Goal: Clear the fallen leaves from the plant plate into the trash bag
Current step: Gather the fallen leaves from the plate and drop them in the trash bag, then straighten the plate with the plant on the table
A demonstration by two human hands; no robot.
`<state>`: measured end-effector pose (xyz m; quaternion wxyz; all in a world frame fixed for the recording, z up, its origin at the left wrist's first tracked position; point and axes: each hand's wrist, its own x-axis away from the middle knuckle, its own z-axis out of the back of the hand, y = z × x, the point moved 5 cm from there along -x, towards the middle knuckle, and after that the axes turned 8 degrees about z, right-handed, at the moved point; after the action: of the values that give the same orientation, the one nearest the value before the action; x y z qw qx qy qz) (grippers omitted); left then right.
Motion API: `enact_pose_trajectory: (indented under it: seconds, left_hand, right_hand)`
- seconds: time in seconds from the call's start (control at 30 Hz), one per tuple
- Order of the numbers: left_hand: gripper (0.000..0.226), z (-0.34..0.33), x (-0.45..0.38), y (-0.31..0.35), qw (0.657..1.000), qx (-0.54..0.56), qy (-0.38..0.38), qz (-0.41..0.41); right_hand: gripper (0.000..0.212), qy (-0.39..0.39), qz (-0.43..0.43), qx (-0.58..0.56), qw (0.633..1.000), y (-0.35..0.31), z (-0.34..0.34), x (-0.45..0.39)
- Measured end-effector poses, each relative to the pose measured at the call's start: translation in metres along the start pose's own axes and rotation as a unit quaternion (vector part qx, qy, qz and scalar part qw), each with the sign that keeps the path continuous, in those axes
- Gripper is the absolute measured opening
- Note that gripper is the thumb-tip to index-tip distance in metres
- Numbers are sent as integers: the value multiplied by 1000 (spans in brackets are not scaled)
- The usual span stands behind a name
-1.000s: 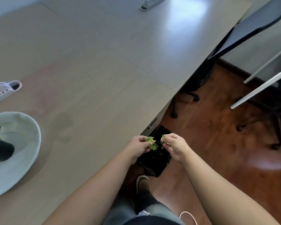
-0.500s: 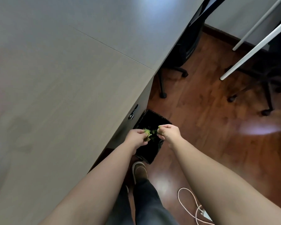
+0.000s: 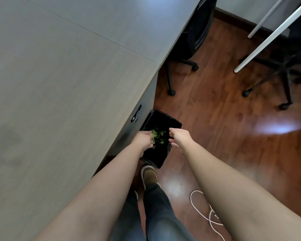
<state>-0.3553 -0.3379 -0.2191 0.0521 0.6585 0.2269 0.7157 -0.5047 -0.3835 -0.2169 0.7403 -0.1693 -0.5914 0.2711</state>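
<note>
right now both bare hands hang over the black plastic trash bag [image 3: 161, 136] that lines a small bin on the reddish wood floor [image 3: 215, 119], at lower centre of the frame beside the edge of the grey laminate desk [image 3: 59, 84]. the left hand [image 3: 143, 140] has its fingers curled loosely, with a few small green leaves [image 3: 158, 136] just at its fingertips; whether it is pinching any of them or they are already falling i cannot tell. the right hand [image 3: 180, 139] is spread, fingers apart, with nothing visible in it.

the risk from here is scatter: light leaf bits let go from up high could drift past the bag's rim onto the floor, or cling to damp fingers and travel back toward the desk. the bag's mouth is narrow between the two hands, so a sideways flick would miss.

inside the bag, green leaf fragments show against the dark liner; nothing else is discernible. the plant plate is out of view.
</note>
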Motion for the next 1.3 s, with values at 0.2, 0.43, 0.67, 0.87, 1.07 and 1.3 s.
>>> enact_pose_trajectory:
  seconds: [0.2, 0.43, 0.67, 0.87, 1.07, 1.3]
  left_hand:
    - [28, 16, 24, 6, 998, -15, 9, -53]
    - [13, 46, 84, 22, 994, 22, -9, -110]
    - [21, 131, 146, 21, 981, 121, 48, -142]
    - [18, 210, 186, -8, 948, 243, 132, -154]
    - [15, 279, 212, -61, 903, 350, 203, -148]
    - [19, 349, 239, -146, 850, 439, 271, -103]
  right_hand:
    - [10, -16, 24, -16, 999, -16, 1, 23]
    - [25, -64, 124, -45, 989, -67, -32, 70]
    - [15, -208, 201, -28, 957, -108, -107, 137]
    - [5, -299, 233, 73, 922, -108, -174, 186]
    - [12, -360, 255, 176, 880, -86, -245, 230]
    - [16, -414, 269, 253, 832, -63, -314, 269]
